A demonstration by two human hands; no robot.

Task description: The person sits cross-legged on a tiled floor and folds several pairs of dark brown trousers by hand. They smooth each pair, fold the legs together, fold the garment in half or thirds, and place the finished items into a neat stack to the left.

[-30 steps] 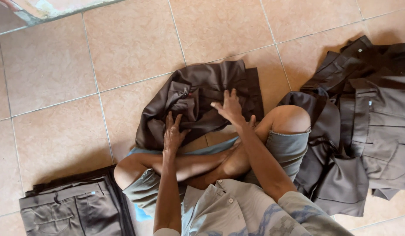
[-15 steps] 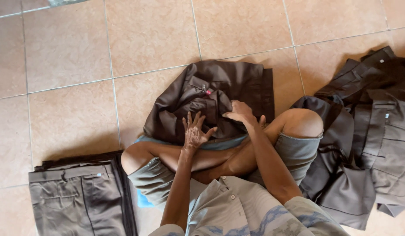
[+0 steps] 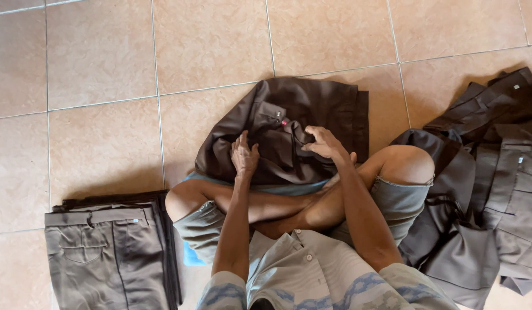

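Observation:
A crumpled dark brown garment (image 3: 294,123) lies on the tiled floor in front of my crossed legs. My left hand (image 3: 243,156) rests on its near left part, fingers curled into the cloth. On the near right part of the same garment, my right hand (image 3: 324,143) grips a fold of the fabric. Both forearms reach forward over my knees. The near edge of the garment is hidden behind my shins.
A folded stack of grey-brown trousers (image 3: 108,247) lies at my left knee. A loose heap of dark brown and grey garments (image 3: 495,189) lies on the right, touching my right knee. Beige floor tiles (image 3: 208,46) stretch ahead.
Both hands have pulled back from the middle of the garment towards its near edge and closed on the cloth. The view has shifted, bringing more of the folded trousers into sight.

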